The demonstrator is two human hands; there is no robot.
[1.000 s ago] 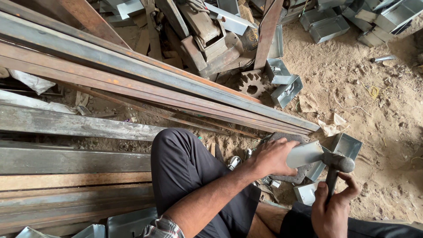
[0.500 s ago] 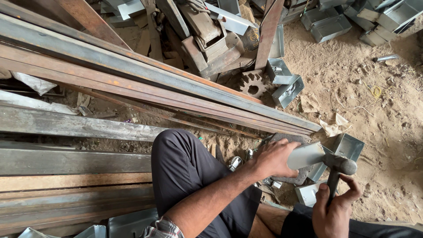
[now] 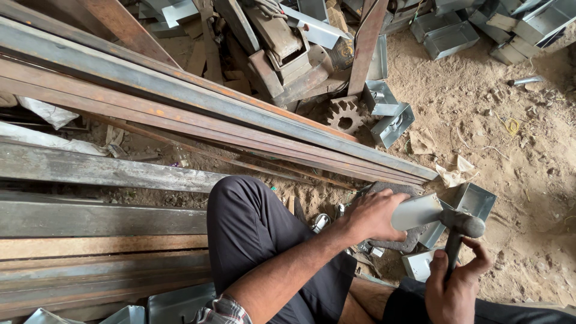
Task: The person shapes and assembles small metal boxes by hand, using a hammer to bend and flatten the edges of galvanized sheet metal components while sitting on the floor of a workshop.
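My left hand (image 3: pixel 375 214) grips a bent piece of grey sheet metal (image 3: pixel 416 210) and holds it down on a dark flat block (image 3: pixel 403 240) on the sandy ground. My right hand (image 3: pixel 451 289) is closed around the dark handle of a hammer (image 3: pixel 461 229), whose head rests against the right end of the sheet metal. My bent knee in dark trousers (image 3: pixel 252 231) sits just left of the hands.
Long rusty steel bars and angle irons (image 3: pixel 180 114) run diagonally across the left. A rusty gear wheel (image 3: pixel 343 115) lies by folded metal boxes (image 3: pixel 393 123). Another open metal box (image 3: pixel 474 201) sits right behind the hammer; more boxes (image 3: pixel 447 36) pile at top right.
The hammer head has shifted slightly down and right against the sheet metal. Both hands keep their grips.
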